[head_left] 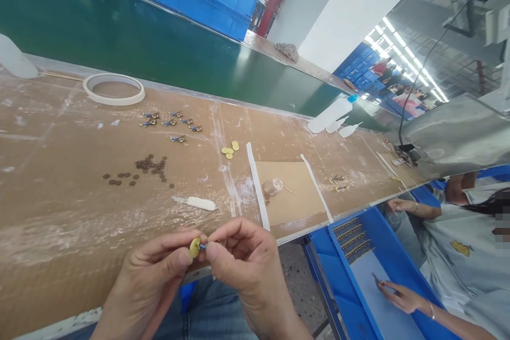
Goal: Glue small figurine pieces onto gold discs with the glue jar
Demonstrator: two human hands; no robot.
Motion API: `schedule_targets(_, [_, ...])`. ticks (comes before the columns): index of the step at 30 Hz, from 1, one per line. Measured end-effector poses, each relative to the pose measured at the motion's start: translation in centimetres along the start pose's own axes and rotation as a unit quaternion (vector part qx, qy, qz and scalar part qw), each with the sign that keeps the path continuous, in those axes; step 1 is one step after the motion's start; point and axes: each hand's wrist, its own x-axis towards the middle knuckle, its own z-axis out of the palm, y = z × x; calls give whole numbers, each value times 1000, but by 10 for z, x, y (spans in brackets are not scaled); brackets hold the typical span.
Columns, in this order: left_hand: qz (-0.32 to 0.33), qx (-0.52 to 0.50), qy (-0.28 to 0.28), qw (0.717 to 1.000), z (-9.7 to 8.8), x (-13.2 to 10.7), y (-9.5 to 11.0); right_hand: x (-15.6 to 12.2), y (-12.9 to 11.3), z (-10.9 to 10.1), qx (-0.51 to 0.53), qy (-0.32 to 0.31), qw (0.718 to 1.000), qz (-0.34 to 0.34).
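Observation:
Low in the head view, over the table's front edge, my left hand pinches a small yellow disc between thumb and fingertips. My right hand has thumb and forefinger closed on a tiny blue figure, which meets the disc's face; whether the two are joined I cannot tell. Beyond my hands lies a white-handled knife. Several small blue figures are spread farther back, near a scattered heap of brown discs. A few more yellow discs sit to their right.
A tape roll lies at the back left. On the right, a cardboard sheet carries a small clear cup. White bottles stand by the green conveyor. A co-worker's hand is over a blue crate.

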Motion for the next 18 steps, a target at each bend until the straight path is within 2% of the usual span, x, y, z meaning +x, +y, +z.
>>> schedule_targets(8, [-5, 11, -6, 1000, -6, -1, -4, -1, -2, 0, -15, 4, 1000, 9])
schedule_targets(14, [0, 37, -81, 996, -13, 1, -4, -1, -8, 0, -45, 6, 999, 14])
schedule_targets(18, [-3, 52, -93, 994, -13, 1, -4, 0, -10, 0, -22, 4, 999, 39])
